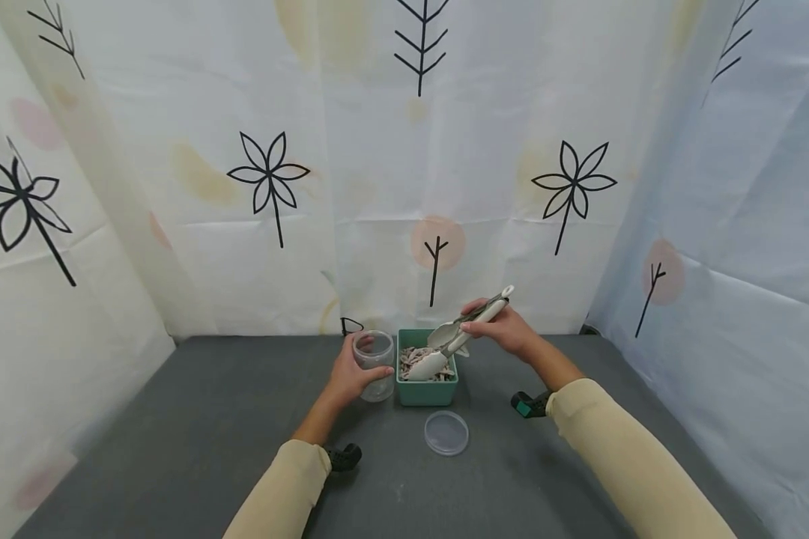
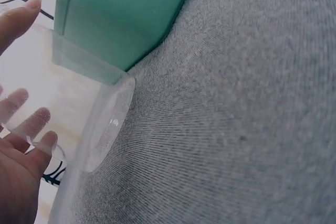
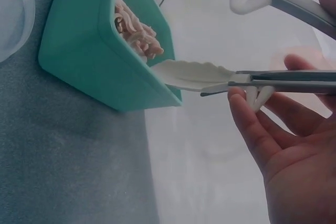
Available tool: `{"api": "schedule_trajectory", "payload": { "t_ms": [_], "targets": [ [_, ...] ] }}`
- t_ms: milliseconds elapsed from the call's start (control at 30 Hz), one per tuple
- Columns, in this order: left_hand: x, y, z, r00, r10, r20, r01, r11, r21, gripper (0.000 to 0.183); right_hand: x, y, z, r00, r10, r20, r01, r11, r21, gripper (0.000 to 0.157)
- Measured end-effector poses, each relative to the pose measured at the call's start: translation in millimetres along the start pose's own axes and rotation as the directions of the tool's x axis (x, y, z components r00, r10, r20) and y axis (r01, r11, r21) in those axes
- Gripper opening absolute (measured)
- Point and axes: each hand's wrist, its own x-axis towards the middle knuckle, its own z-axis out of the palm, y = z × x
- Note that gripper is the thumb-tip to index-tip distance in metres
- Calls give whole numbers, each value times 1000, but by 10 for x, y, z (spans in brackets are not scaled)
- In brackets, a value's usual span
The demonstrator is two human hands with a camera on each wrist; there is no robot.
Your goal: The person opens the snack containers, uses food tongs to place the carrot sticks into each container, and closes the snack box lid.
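My left hand point(image 1: 347, 373) grips a clear, open-topped plastic jar point(image 1: 377, 389), thumb on the near side and fingers round the back. In the left wrist view the jar's base point(image 2: 113, 121) is at the grey cloth, and its wall looks see-through. Right beside it stands a green rectangular box point(image 1: 427, 394) holding pale pinkish, curled strips point(image 1: 414, 358). With my right hand point(image 1: 508, 329) I hold white-and-grey tongs point(image 1: 480, 320), tilted down into the box. Their arms are spread, and in the right wrist view one scalloped tip point(image 3: 191, 74) overlaps the box's rim.
A round clear lid point(image 1: 446, 433) lies on the dark grey tabletop point(image 1: 175, 434) in front of the box. Patterned fabric point(image 1: 377, 150) hangs behind the table and along both sides. Each wrist wears a black camera mount point(image 1: 344, 457).
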Motion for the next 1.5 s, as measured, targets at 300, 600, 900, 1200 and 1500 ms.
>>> {"api": "schedule_trajectory", "payload": {
  "t_ms": [300, 600, 900, 1200, 1500],
  "targets": [
    [19, 13, -25, 1000, 3, -2, -3, 1000, 30, 85, 0, 89, 28, 992, -2, -126, 3, 1000, 8, 27],
    [5, 22, -25, 1000, -22, 19, 21, 999, 46, 85, -51, 158, 141, 979, 31, -201, -21, 998, 51, 28],
    [9, 2, -20, 1000, -17, 15, 16, 999, 46, 86, -84, 129, 174, 970, 34, -242, -22, 998, 53, 27],
    [1, 32, -37, 1000, 1, 26, -2, 999, 40, 84, -79, 58, 177, 953, 27, -302, -11, 998, 56, 28],
    [-4, 26, -35, 999, -9, 32, 7, 999, 48, 85, -91, 3, 158, 948, 22, -318, -11, 999, 37, 28]
  ]
}}
